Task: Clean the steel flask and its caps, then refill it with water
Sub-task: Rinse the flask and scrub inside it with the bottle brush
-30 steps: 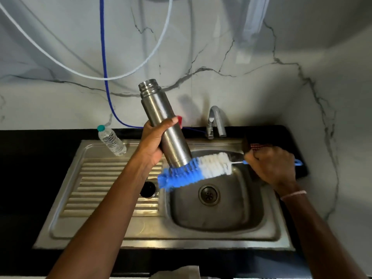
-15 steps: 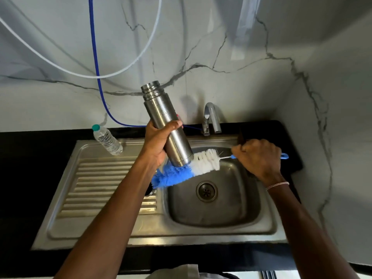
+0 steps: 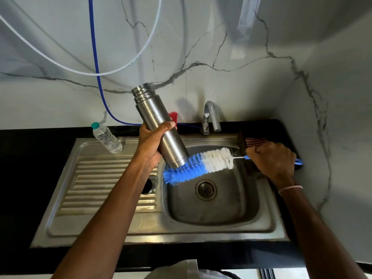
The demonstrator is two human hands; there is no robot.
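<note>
My left hand (image 3: 152,142) grips the steel flask (image 3: 159,121) around its lower half. The flask is uncapped and tilted, its threaded mouth up and to the left, its base over the sink basin (image 3: 213,200). My right hand (image 3: 271,160) is closed on the blue handle of a bottle brush (image 3: 198,165). The brush lies nearly level, and its blue and white bristles press against the flask's bottom rim. A dark round cap (image 3: 150,185) sits on the drainboard, partly hidden behind my left forearm.
A chrome tap (image 3: 210,117) stands behind the basin. A small plastic water bottle (image 3: 106,137) lies at the drainboard's back left. A red object (image 3: 174,116) sits behind the flask, a checked cloth (image 3: 255,140) at the right. Blue and white hoses hang on the marble wall.
The brush has slid back to the right along the flask's base after a push to the left. The flask stays tilted in my left hand.
</note>
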